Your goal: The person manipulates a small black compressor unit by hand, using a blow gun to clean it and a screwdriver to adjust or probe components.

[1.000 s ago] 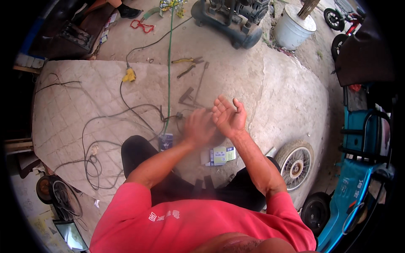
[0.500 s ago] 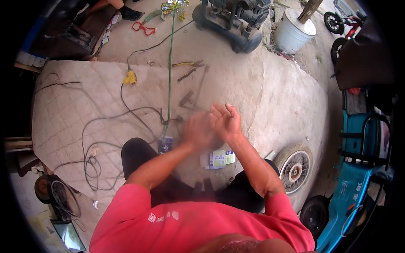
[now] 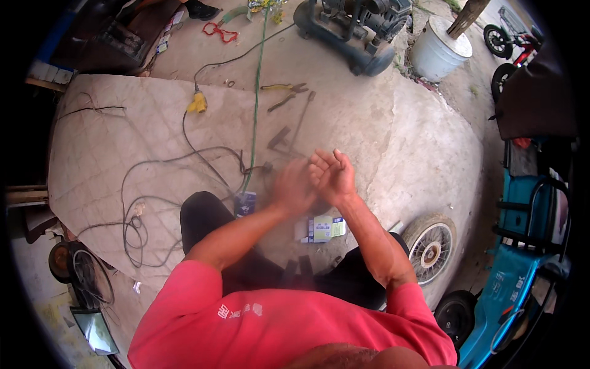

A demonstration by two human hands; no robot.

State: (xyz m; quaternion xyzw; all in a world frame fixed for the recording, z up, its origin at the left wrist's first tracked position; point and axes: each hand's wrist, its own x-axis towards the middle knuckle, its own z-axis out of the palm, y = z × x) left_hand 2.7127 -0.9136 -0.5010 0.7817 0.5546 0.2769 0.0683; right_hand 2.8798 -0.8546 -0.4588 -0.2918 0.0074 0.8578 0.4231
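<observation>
- Floor (image 3: 424, 147) of pale, cracked concrete spreads under everything; most of what lies on it shows a touch farther right than half a second ago, which I put down to the viewpoint turning slightly.
- Teal vehicle (image 3: 504, 289), parked along the person's right side.
- Person (image 3: 289, 320) in a red shirt, sitting low, both arms reaching forward as they did a moment ago.
- Compressor (image 3: 353, 37), dark and dusty, well beyond the hands, with a white bucket (image 3: 437, 60) near its right.
- Spoked wheel (image 3: 432, 253), resting on the floor to the person's right.
- T-shaped tool (image 3: 279, 136), long-handled, lying just past the hands, untouched.
- Left hand (image 3: 294, 187), smeared with speed, as it has been throughout this last second; I cannot tell whether its grip is wide, narrow or around something.
- Right hand (image 3: 334, 178), close against the left, thumb raised and palm showing; its grip is loosely cupped, fairly wide, with nothing visible in it. The pose has barely altered, so the same quick handwork seems to be carrying on.
- Dark shape (image 3: 319, 207), right below the hands and mostly hidden; I cannot make out what it is.
- Pliers (image 3: 298, 88), farther out, handles spread.
- Pale box (image 3: 324, 230), nearest the hands on the near side, and dark blue box (image 3: 245, 203) off to the left; neither has been picked up.
</observation>
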